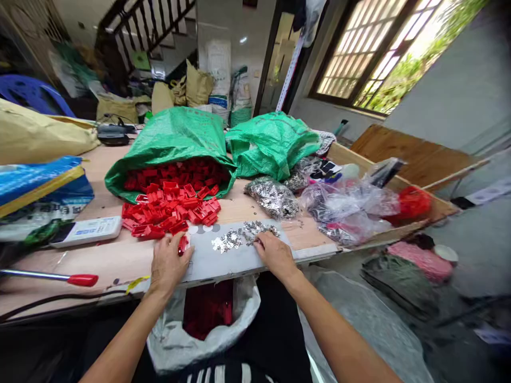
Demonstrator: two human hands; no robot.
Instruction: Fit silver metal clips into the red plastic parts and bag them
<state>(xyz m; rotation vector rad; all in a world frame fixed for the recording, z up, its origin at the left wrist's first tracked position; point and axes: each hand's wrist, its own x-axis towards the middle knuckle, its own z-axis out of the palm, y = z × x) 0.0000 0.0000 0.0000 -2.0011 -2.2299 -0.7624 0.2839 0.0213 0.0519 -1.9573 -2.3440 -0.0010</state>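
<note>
My left hand point(170, 263) rests at the left edge of a grey-white board point(223, 266), its thumb and fingers closed around a small red plastic part point(182, 245). My right hand point(273, 255) is at the board's right side, fingertips pinched at the edge of a spread of small shiny metal pieces point(227, 241). Whether a piece is between those fingertips is too small to tell. Behind my left hand, a heap of red plastic parts point(171, 207) spills from a green woven sack point(179, 130).
A second green sack point(275, 141) and a clear bag of metal pieces point(273, 198) lie behind the board. Plastic bags point(351, 205) fill a wooden tray at right. A red-handled lever point(83, 280) sits at left. Below the table edge, a white sack point(171, 340) holds red parts.
</note>
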